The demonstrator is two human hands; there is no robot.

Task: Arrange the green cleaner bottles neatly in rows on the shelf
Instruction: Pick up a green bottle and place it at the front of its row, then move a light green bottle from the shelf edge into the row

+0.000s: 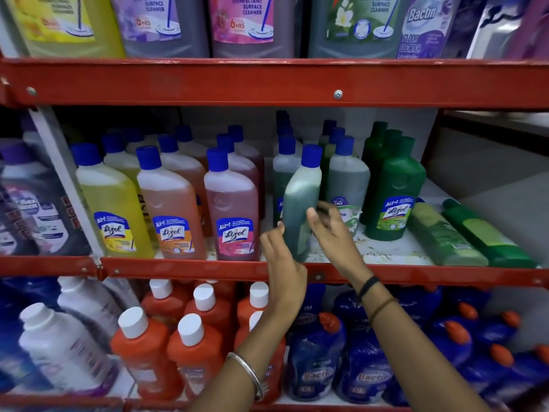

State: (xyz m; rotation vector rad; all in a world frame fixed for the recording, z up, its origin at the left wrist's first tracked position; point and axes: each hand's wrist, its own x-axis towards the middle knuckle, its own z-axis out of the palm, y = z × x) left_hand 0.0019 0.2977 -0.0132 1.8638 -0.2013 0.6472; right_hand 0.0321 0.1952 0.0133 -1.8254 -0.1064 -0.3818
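On the middle shelf [416, 273] a green cleaner bottle with a blue cap [301, 194] leans to the right, its base at the front edge. My left hand [282, 260] grips its lower left side. My right hand [329, 230] holds its right side, thumb on the front and fingers blurred behind. Behind it stand rows of blue-capped green bottles [347, 179] and dark green bottles with green caps [395, 191]. At the right end two green bottles lie flat: a pale one [445, 236] and a darker one [487, 236].
Yellow [110, 200], orange [172, 206] and pink [231, 209] cleaner bottles stand in rows to the left on the same shelf. Large jugs fill the shelf above. Below are orange bottles [148, 352] and blue bottles [315, 361]. White shelf surface shows in front of the dark green bottles.
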